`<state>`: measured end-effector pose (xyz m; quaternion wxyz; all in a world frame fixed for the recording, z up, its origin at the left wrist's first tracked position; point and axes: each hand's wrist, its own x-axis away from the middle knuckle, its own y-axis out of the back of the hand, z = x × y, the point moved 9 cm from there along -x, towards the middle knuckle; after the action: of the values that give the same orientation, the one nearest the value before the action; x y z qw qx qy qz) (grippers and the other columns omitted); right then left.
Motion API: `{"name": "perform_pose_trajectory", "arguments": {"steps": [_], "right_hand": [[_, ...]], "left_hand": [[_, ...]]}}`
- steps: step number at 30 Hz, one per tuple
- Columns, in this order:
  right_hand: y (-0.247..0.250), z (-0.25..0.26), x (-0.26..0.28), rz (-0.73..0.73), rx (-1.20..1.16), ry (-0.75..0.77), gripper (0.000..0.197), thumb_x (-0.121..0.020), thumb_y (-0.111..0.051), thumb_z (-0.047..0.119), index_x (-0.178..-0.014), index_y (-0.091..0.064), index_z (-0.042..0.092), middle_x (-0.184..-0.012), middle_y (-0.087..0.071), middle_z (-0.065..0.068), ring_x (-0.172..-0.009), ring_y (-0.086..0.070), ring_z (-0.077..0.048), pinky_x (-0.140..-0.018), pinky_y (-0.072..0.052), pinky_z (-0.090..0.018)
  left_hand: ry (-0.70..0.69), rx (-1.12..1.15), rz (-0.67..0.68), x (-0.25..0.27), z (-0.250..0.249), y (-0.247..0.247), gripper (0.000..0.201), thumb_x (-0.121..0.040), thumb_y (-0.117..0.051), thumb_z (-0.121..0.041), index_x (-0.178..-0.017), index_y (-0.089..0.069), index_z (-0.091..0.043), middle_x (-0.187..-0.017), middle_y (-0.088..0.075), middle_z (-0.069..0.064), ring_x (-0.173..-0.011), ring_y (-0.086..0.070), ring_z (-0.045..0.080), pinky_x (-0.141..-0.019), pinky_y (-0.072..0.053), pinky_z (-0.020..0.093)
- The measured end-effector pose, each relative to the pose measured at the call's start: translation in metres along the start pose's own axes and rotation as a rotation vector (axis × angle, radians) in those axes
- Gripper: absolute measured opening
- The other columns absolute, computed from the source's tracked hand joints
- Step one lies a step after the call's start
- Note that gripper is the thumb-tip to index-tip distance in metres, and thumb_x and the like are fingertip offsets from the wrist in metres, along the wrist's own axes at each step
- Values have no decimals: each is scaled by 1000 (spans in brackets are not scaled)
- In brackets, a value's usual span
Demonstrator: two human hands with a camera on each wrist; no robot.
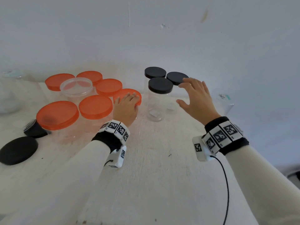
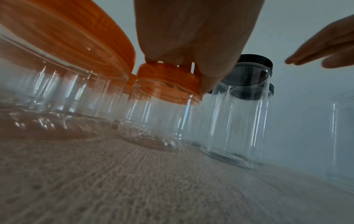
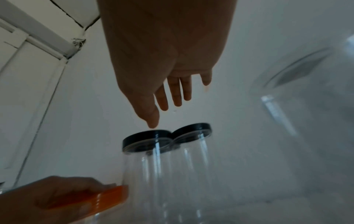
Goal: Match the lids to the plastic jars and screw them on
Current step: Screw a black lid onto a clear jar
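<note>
- Hiding most of the clear jar [image 2: 153, 121] under the orange lid [image 1: 128, 95] in the head view; wrist views showing motion blur.
- Left hand [image 1: 127, 106] reaching forward, palm down, fingers curling over that lid's rim, gripping it on the jar.
- Right hand [image 1: 194, 96] hovering spread and empty, fingertips over the black lid [image 1: 176, 77] of the rightmost jar; contact unclear.
- Open jar [image 1: 76, 88] sitting among the orange-lidded ones.
</note>
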<state>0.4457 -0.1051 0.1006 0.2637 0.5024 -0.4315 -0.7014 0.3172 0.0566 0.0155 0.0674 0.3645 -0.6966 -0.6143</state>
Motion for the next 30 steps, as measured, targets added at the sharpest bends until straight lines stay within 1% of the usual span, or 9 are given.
{"name": "perform_pose_trajectory", "arguments": {"steps": [5, 8, 10, 12, 14, 18, 23, 26, 30], "right_hand": [[34, -65, 26, -119, 14, -191, 42, -81, -69, 22, -119, -57, 8, -140, -41, -13, -133, -31, -33, -111, -20, -51], [31, -95, 35, -11, 44, -317, 50, -83, -66, 32, -128, -52, 16, -149, -28, -13, -138, -20, -35, -113, -16, -50], [21, -107, 39, 100, 60, -380, 56, -86, -62, 39, -136, -44, 23, -154, -18, -11, -141, -12, -36, -113, -11, -53], [13, -111, 41, 181, 74, -408, 59, -88, -58, 41, -140, -36, 29, -155, -13, -10, -141, -9, -37, -113, -12, -56], [11, -110, 42, 216, 85, -409, 60, -89, -56, 40, -143, -31, 30, -155, -15, -9, -139, -14, -37, -110, -21, -55], [15, -104, 42, 215, 85, -400, 61, -89, -58, 36, -143, -29, 31, -153, -18, -8, -132, -22, -36, -97, -38, -51], [19, -93, 45, 254, 117, -358, 70, -85, -62, 37, -145, -25, 34, -152, -17, -9, -129, -22, -35, -94, -41, -49], [26, -84, 50, 258, 107, -317, 79, -78, -70, 38, -144, -26, 36, -142, -25, -7, -124, -25, -30, -85, -44, -41], [37, -65, 60, 283, 72, -225, 88, -68, -78, 45, -141, -30, 41, -131, -28, -3, -116, -27, -24, -75, -41, -32]], "left_hand": [[5, 1, -6, 0, -1, 1, 40, -97, -42, -17, -137, -43, -15, -150, -35, 2, -141, -25, 20, -112, -13, 46], [8, 13, -10, 0, -1, 1, 40, -96, -43, -16, -137, -44, -14, -148, -37, 3, -140, -26, 20, -112, -13, 47], [9, 18, -14, -1, -1, 0, 40, -95, -45, -15, -136, -46, -14, -147, -39, 3, -140, -27, 21, -111, -13, 47], [12, 22, -19, -1, 0, 1, 40, -95, -46, -15, -135, -47, -13, -147, -39, 4, -139, -28, 21, -111, -14, 47], [13, 20, -20, 0, 0, 1, 40, -95, -46, -15, -135, -47, -13, -147, -39, 4, -139, -28, 21, -111, -13, 46], [21, 19, -25, 0, -2, 3, 40, -95, -45, -15, -135, -47, -13, -147, -38, 4, -140, -27, 21, -112, -13, 46], [24, 22, -18, 1, -3, 2, 40, -95, -45, -16, -135, -47, -12, -147, -39, 5, -139, -28, 21, -111, -14, 46], [45, 25, 6, 0, -3, 3, 40, -96, -44, -19, -136, -46, -13, -148, -37, 4, -140, -27, 21, -112, -13, 46], [73, -23, 101, -2, -6, 5, 42, -98, -40, -23, -138, -42, -13, -150, -34, 5, -140, -26, 22, -112, -14, 48]]}}
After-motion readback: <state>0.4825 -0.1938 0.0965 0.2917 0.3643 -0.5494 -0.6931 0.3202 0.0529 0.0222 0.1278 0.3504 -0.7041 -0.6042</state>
